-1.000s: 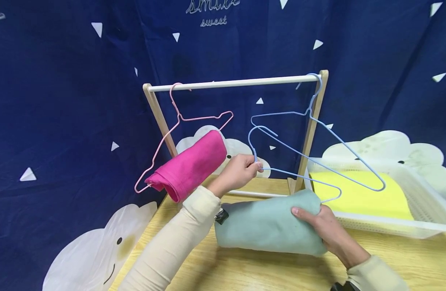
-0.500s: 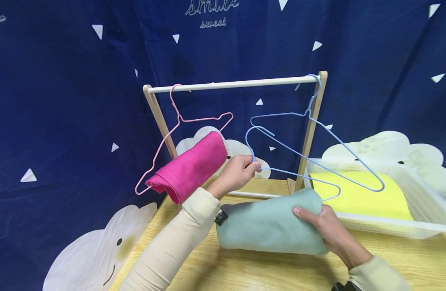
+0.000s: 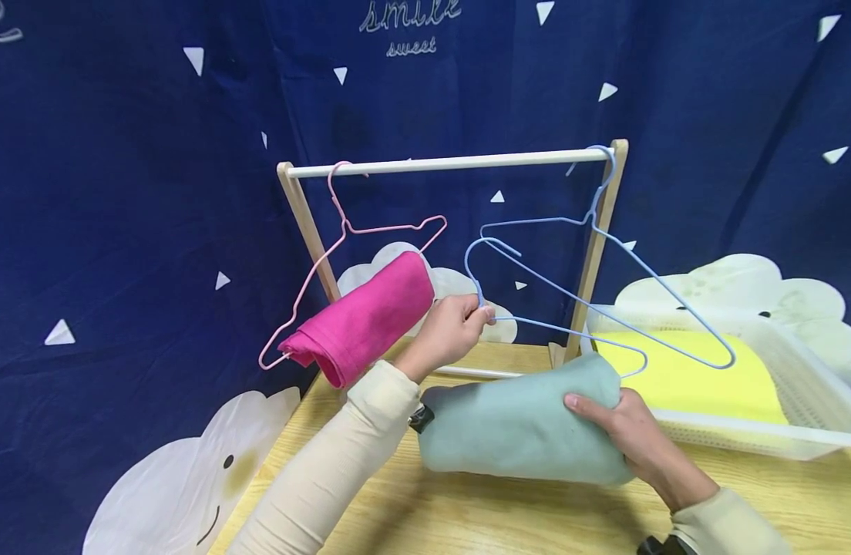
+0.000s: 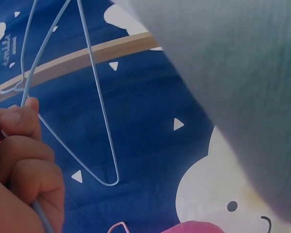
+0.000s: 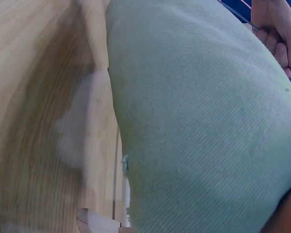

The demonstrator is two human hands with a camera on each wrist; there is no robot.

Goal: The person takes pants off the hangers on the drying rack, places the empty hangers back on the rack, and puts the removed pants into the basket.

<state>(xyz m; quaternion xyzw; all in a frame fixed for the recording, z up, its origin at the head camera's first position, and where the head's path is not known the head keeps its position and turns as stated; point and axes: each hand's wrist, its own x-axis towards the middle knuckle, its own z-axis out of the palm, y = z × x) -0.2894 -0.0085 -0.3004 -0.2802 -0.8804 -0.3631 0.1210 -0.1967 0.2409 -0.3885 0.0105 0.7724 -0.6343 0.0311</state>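
Note:
My left hand (image 3: 456, 327) grips a blue clothes hanger (image 3: 564, 328) just below its hook, fingers curled round the neck in the left wrist view. Over the hanger's lower part hangs a pale green folded cloth (image 3: 516, 432), close above the table. At the cloth's right end, my right hand (image 3: 627, 432) holds it with the thumb on top and the fingers hidden behind. The green cloth (image 5: 194, 107) fills most of the right wrist view. A pink hanger (image 3: 302, 285) carries a folded magenta cloth (image 3: 370, 316) to the left of my left hand.
A rack with a white rail (image 3: 453, 163) and wooden posts stands behind my hands. Another blue hanger (image 3: 668, 289) hangs bare at its right end. At right, a white basket (image 3: 814, 408) holds yellow cloth (image 3: 696, 378). The wooden table (image 3: 495, 524) lies below.
The held hanger's hook has shifted slightly left, while the green cloth and my right hand have moved slightly right. Both grips stay the same.

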